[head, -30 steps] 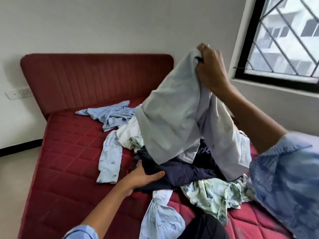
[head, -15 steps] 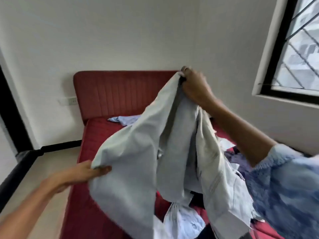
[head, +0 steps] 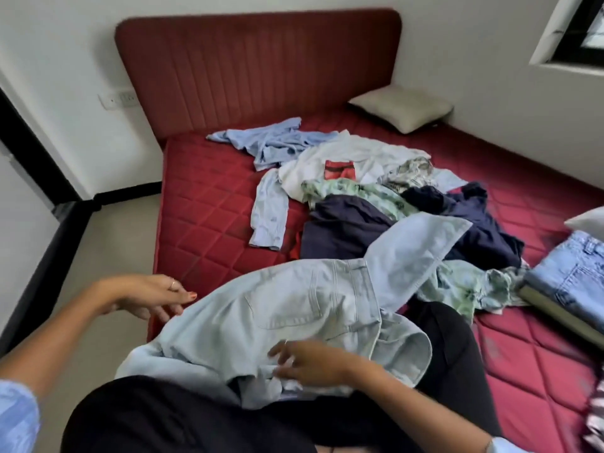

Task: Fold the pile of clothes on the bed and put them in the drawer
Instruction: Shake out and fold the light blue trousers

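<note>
The right hand [head: 304, 362] rests on the pale jeans [head: 294, 318] with loosely spread fingers, probably to flatten them for folding. The left hand [head: 148, 294] hovers relaxed, holding nothing, at the bed's [head: 202, 223] near left corner. The jeans lie over the person's lap; the pile of clothes [head: 376, 204] waits mid-bed.

Pale denim jeans [head: 294, 318], matt cloth; quilted red fabric mattress [head: 209, 220]; ribbed upholstered headboard [head: 261, 70]
</note>
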Demonstrator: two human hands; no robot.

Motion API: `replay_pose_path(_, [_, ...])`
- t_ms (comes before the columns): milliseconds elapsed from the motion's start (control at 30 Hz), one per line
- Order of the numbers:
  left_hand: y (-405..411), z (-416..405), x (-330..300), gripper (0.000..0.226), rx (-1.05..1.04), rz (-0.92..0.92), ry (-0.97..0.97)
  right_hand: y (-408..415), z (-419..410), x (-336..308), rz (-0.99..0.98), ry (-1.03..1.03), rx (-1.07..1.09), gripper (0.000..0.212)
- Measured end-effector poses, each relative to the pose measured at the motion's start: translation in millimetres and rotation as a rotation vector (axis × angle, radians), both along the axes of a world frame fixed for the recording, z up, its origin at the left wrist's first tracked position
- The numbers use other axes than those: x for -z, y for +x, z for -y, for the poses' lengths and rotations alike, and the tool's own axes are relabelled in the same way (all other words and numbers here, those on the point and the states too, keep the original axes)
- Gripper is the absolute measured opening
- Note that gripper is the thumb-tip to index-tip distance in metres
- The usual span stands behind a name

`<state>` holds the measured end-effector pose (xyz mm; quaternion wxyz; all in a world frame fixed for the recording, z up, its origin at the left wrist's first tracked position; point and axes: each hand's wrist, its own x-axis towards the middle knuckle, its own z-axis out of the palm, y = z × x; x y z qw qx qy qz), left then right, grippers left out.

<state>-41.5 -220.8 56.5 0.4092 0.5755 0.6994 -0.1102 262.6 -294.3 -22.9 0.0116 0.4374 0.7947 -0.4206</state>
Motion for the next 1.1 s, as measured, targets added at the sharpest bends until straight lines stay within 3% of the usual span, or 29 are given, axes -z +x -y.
replay_pose_path(133, [69, -40, 13, 0.029, 0.117, 0.079, 0.160, 66, -33, -23, -0.147, 0.225, 0.381, 0.024])
replay_pose_path(267, [151, -72, 31, 0.033, 0.321, 0.086, 0.390, 134, -47, -17, 0.074, 0.406, 0.570, 0.026])
replay_pose_path(367, [206, -87, 49, 0.042, 0.419, 0.124, 0.413, 166, -41, -9, 0.157, 0.381, 0.583, 0.027])
replay_pose_path(500, [262, -97, 71, 0.041, 0.558, 0.108, 0.438, 186, -24, -4, 0.023, 0.289, 0.474, 0.029])
replay_pose_path(633, [292, -110, 100, 0.045, 0.613, -0.011, 0.440, 200, -12, -4, -0.234, 0.059, 0.393, 0.058])
replay_pose_path(733, [310, -119, 108, 0.044, 0.636, -0.129, 0.479, 214, -9, 4, -0.257, -0.052, 0.286, 0.076])
replay_pose_path(800, [324, -129, 113, 0.047, 0.602, -0.153, 0.468, 220, -13, 13, -0.181, -0.045, 0.233, 0.077])
replay_pose_path(933, [331, -142, 130, 0.072, 0.508, -0.195, 0.328, 204, -14, 35, -0.201, 0.244, 0.321, 0.044])
replay_pose_path(1100, [337, -153, 139, 0.085, 0.575, -0.350, 0.382, 203, -8, 50, -0.307, 0.360, 0.500, 0.060])
